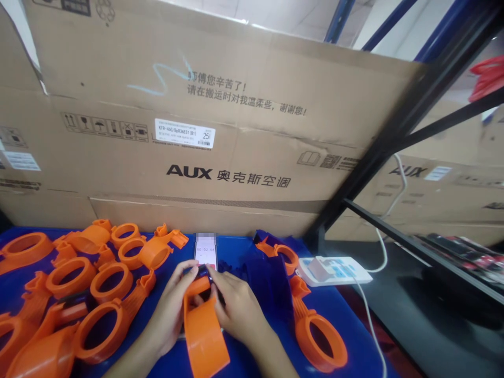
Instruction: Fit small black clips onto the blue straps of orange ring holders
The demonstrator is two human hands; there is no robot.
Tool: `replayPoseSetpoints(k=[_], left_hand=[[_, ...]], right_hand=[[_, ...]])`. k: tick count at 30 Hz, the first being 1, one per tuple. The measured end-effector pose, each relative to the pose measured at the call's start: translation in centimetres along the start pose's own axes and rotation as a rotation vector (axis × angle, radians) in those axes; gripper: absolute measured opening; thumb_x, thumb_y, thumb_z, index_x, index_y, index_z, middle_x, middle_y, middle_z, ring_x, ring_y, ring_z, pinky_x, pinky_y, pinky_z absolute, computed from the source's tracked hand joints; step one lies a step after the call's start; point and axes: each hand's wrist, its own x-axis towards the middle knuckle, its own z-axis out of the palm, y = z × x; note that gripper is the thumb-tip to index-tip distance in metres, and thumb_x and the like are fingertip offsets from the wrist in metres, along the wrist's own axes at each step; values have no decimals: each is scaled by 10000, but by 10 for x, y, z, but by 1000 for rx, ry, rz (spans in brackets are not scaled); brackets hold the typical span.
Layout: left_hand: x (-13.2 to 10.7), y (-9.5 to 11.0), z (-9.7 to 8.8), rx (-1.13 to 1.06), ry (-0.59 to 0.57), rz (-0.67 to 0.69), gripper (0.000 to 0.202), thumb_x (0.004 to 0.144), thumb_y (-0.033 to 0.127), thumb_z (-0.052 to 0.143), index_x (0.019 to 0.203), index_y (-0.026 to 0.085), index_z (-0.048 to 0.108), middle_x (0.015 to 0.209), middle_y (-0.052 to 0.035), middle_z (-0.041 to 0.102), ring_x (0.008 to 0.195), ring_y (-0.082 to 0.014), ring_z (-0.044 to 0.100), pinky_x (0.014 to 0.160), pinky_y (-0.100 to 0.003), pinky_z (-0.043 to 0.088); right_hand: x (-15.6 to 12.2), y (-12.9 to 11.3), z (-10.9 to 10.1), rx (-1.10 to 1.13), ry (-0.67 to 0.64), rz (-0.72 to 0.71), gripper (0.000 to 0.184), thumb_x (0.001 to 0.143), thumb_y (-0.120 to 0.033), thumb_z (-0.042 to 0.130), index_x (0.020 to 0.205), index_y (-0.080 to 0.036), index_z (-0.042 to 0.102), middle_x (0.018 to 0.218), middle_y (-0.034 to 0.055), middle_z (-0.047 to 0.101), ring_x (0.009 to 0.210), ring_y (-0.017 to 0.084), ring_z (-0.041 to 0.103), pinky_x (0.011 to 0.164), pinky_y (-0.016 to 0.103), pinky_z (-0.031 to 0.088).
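Note:
My left hand (173, 302) is closed on the left side of an orange plastic ring-shaped piece (207, 333), its wide band turned down towards me. On the other side my right hand (238, 304) is closed, fingers bent around the piece's upper end. A small dark blue part (202, 270) shows between the fingertips of both hands; how it joins the orange piece is hidden. Just beyond the hands, a phone (207, 252) lies with a timer on its lit screen. A dark blue plastic heap (270, 281) sits right of my right hand.
Several orange ring pieces (112, 281) with arms lie on the blue table (151, 328) at left. Another orange ring piece (321, 341) lies at right, near a white power strip (334, 270) with cables. A large cardboard box (236, 126) stands behind, beside a black metal frame (366, 152).

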Motion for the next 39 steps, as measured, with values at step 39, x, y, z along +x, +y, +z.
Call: replayPoseSetpoints(k=[39], left_hand=[[-3, -1, -4, 55, -108, -13, 537, 797, 410, 839, 1282, 220, 708, 694, 3, 676, 444, -74, 486, 447, -200, 360]], right_hand=[[-6, 2, 17, -49, 180, -8, 487, 915, -64, 467, 1383, -144, 577, 884, 95, 765, 723, 207, 734, 698, 309, 612]])
